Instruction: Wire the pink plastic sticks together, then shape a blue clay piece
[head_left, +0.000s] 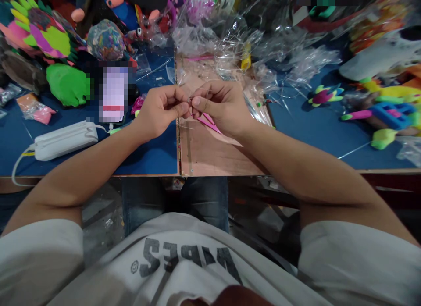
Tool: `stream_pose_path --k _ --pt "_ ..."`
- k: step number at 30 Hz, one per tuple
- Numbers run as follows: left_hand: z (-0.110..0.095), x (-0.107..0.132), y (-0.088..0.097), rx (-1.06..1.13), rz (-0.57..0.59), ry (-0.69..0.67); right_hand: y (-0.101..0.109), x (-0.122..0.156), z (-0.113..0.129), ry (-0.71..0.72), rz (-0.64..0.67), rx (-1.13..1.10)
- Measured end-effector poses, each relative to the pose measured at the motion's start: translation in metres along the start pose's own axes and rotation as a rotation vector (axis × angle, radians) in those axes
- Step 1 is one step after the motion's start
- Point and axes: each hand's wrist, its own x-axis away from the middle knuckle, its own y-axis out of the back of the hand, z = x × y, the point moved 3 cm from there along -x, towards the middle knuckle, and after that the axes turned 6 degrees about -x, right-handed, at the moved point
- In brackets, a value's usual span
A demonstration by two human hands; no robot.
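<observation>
blue table top (pixel 158 161) to both sides of a bare wooden board (pixel 223 159), crowded along the far edge with crumpled clear wrappers (pixel 204 38) and colourful figures (pixel 49 36). sits close to the near edge in a white t-shirt (pixel 184 222) and blue jeans (pixel 205 196). reaches forward over the table with both bare forearms. pinches with the left hand (pixel 164 108), with thumb and forefinger brought together on a tiny dark thing (pixel 190 99); pinches also with the right hand (pixel 223 104), with thumb and fingertips closed in on the same spot from the other side. cannot tell its kind, being too small. held above the board, near its left seam, with a pink strip (pixel 212 125) just below on the wood. to the left, on the blue, a phone (pixel 113 89) with a blurred-out screen, beside a green lump (pixel 66 84), and nearer, a white case (pixel 66 141) with a white cord (pixel 13 171). behind the phone, a speckled ball (pixel 107 40). to the right of the hands, thin clear strands (pixel 259 111) along the board, then a small purple-and-yellow figure (pixel 324 95) near a larger blue-and-pink figure (pixel 381 115).
</observation>
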Motion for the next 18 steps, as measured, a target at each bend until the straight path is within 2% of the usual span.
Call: stream_pose_path --k 4,13,18 --pt "0.000 0.001 -0.006 0.063 0.097 -0.017 -0.002 0.003 0.004 0.017 -0.038 0.101" --pt "0.009 0.002 -0.017 0.219 0.157 -0.028 -0.011 0.011 0.004 0.062 -0.107 0.145" --pt "0.010 0.005 -0.019 0.204 0.141 0.043 -0.014 0.016 -0.001 0.052 -0.144 0.144"
